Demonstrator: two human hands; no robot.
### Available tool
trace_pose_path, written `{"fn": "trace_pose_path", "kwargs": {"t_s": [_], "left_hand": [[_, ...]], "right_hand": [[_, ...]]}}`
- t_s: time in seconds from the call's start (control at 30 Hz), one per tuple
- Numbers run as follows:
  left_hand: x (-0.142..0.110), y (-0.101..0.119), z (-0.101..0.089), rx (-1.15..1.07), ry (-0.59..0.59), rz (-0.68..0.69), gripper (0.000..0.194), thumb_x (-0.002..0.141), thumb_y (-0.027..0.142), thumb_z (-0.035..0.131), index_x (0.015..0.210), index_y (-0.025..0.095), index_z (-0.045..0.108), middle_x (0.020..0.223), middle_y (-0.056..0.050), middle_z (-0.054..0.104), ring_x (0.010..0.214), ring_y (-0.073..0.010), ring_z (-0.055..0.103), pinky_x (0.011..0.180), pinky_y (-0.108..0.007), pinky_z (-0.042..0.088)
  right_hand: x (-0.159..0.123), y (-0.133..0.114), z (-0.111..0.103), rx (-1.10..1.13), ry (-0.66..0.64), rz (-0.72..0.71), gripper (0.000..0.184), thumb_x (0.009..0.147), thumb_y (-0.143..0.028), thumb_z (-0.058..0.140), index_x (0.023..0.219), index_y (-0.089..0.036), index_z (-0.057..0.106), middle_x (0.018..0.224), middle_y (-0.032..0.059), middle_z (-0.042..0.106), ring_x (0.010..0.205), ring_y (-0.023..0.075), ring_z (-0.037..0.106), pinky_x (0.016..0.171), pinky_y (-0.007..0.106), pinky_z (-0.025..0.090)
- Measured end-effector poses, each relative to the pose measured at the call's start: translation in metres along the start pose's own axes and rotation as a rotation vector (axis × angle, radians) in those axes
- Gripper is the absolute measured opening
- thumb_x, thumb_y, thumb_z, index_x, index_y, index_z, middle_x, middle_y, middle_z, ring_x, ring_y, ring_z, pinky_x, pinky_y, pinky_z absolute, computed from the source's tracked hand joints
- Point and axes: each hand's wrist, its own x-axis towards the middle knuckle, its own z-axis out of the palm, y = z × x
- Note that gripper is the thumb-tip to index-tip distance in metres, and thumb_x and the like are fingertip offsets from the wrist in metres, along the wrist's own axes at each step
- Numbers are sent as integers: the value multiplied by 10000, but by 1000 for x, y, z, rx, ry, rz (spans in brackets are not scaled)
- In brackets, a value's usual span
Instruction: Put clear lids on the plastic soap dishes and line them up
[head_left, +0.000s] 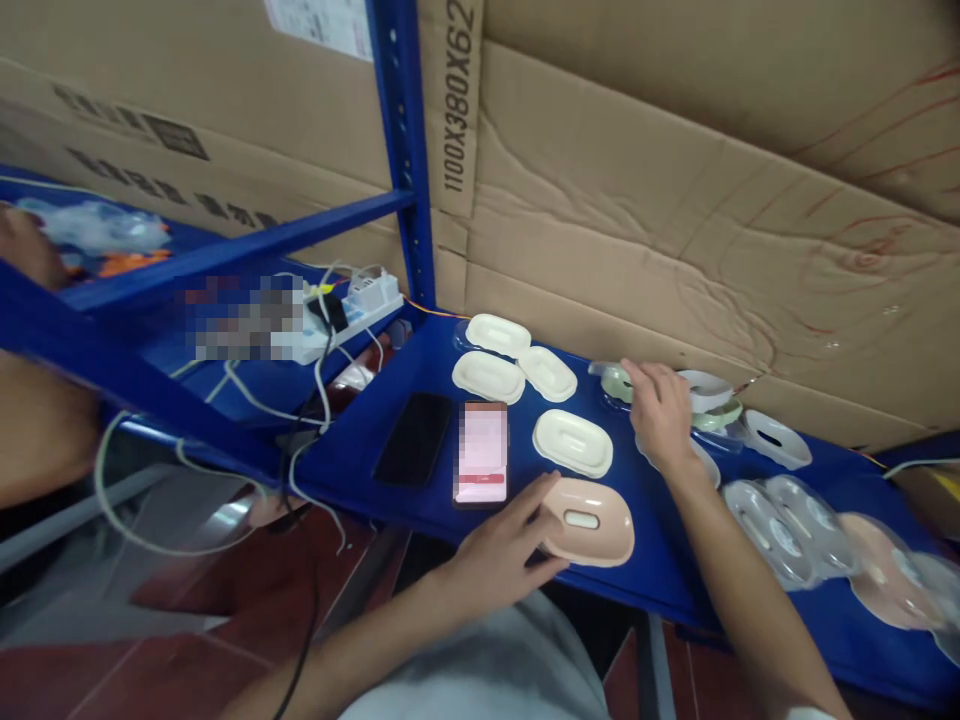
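My left hand [514, 548] grips the left rim of a pink oval soap dish [596, 545], which has a slot in its middle with white showing through. Its thumb is at the near side and its fingers lie along the far side. Just beyond it lies a white oval tray [573, 443] with a raised centre. Farther back, my right hand [661, 412] has its fingertips closed on the edge of a clear plastic piece [606, 369]. A pale green dish [618, 384] lies under that piece. The right fingers partly hide it.
More white trays [489, 377] lie at the back. A black phone [414, 440] and a lit phone [481, 455] are to the left. Grey dishes in clear packaging [791, 530] stand on the right. A blue post [405, 150] and loose cables [225, 545] border the left side.
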Motion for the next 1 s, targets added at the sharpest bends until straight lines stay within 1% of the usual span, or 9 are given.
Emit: {"fn": "trace_pose_path", "kwargs": {"t_s": [0.2, 0.33, 0.43, 0.53, 0.63, 0.73, 0.8, 0.9, 1.0], "left_hand": [[1, 2, -5, -7, -14, 26, 379, 953, 309, 766, 1307, 247, 646, 1748, -112, 339, 1582, -318, 409, 1225, -440, 500], [3, 3, -9, -97, -18, -15, 763, 943, 284, 783, 1597, 311, 390, 1744, -114, 349, 1598, -296, 377, 1239, -467, 482], [2, 1, -9, -133, -7, -42, 1098, 926, 273, 809, 1717, 352, 50, 1773, -141, 260, 1607, -312, 342, 1262, -498, 447], [1, -1, -8, -139, -20, -35, 1199, 919, 260, 820, 1717, 374, -67, 1779, -138, 236, 1610, -319, 327, 1277, -507, 424], [2, 0, -10, -140, -40, -20, 1120, 921, 260, 814, 1726, 380, 44, 1778, -109, 261, 1612, -306, 340, 1274, -481, 431], [4, 3, -14, -148, -72, -17, 911, 953, 275, 779, 1693, 387, 261, 1755, -68, 333, 1607, -279, 366, 1284, -449, 417], [5, 4, -17, -163, -107, -37, 844, 966, 287, 766, 1672, 393, 316, 1746, -49, 352, 1607, -262, 367, 1306, -436, 381], [6, 5, -18, -179, -155, -84, 850, 971, 312, 761, 1676, 397, 294, 1759, -36, 322, 1618, -254, 343, 1325, -427, 343], [6, 5, -17, -179, -155, -93, 882, 973, 328, 756, 1690, 386, 244, 1764, -44, 307, 1624, -259, 327, 1335, -437, 321]], "right_hand": [[-25, -6, -48, 161, 289, 18, 382, 1003, -142, 476, 1195, -240, 792, 1163, 158, 648, 1136, 302, 661, 1025, 483, 550], [-55, -36, -71, 402, 320, 96, 202, 983, -175, 631, 1069, -245, 799, 1150, 107, 641, 1067, 278, 718, 981, 486, 603], [-96, -59, -72, 474, 227, 172, 242, 983, -133, 614, 1106, -263, 776, 1195, 101, 686, 1104, 280, 739, 985, 489, 621], [-140, -68, -68, 533, 108, 202, 325, 1005, -111, 571, 1210, -296, 743, 1289, 96, 722, 1190, 279, 735, 1001, 482, 635], [-169, -66, -73, 624, -195, 161, 462, 1051, -143, 508, 1445, -347, 635, 1502, 87, 645, 1388, 271, 635, 1098, 479, 601], [-176, -60, -89, 728, -537, 136, 589, 1078, -249, 522, 1641, -386, 415, 1717, 77, 403, 1576, 285, 409, 1223, 523, 485], [-175, -57, -98, 772, -664, 162, 740, 1043, -364, 633, 1695, -403, 286, 1786, 74, 232, 1631, 311, 273, 1264, 559, 407], [-172, -58, -100, 813, -717, 205, 1018, 905, -510, 810, 1715, -403, 202, 1812, 81, 104, 1654, 355, 166, 1289, 585, 339], [-170, -65, -92, 844, -620, 210, 938, 924, -516, 785, 1700, -399, 271, 1808, 79, 146, 1651, 355, 202, 1295, 565, 341]]}}
